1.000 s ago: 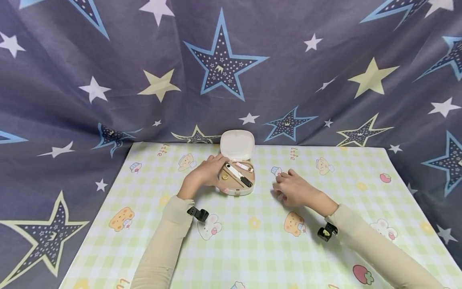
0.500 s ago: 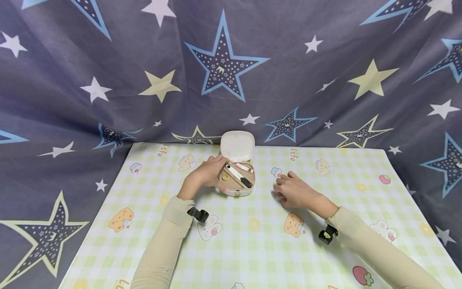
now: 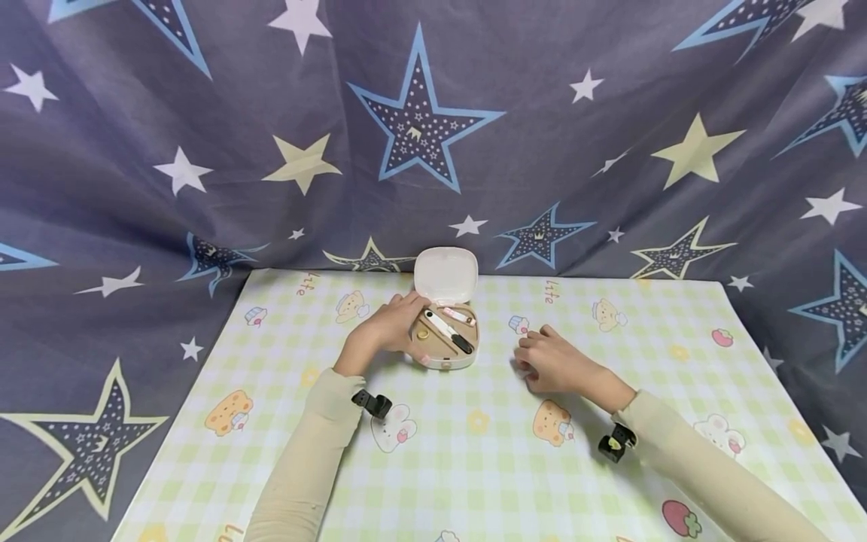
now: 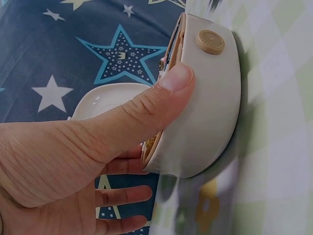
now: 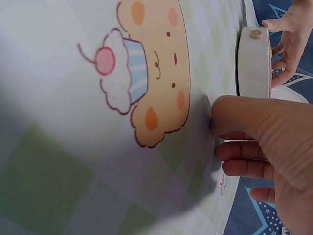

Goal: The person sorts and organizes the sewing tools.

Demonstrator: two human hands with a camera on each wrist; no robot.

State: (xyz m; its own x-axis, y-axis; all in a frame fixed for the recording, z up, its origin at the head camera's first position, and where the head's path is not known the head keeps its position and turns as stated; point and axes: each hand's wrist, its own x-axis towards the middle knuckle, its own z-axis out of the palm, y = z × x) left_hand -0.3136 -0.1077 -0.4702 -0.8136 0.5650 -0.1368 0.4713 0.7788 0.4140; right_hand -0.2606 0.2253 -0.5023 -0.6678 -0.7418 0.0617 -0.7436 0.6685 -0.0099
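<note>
My left hand point(image 3: 390, 325) holds the left side of a small white box point(image 3: 455, 363), its thumb on the front wall and its fingers round the side. The lid point(image 3: 445, 274) stands raised at the back. Inside the tan divided tray lie a white tool with a black end point(image 3: 447, 330), a pink-and-white piece like a nail clipper point(image 3: 458, 315) and a gold ring point(image 3: 423, 332). In the left wrist view a round gold button point(image 4: 210, 42) marks the box's front. My right hand point(image 3: 557, 363) is low over the tablecloth, right of the box, fingers curled; whether its fingertips pinch something tiny is hidden.
A green-checked tablecloth point(image 3: 474, 467) with printed animals and cakes covers the table. Behind its far edge hangs a dark curtain point(image 3: 569, 143) with stars. A dark camera band sits on each wrist.
Both hands and the box keep nearly the same places. The right hand's fingers shift very slightly, and the whole head view tilts a little.
</note>
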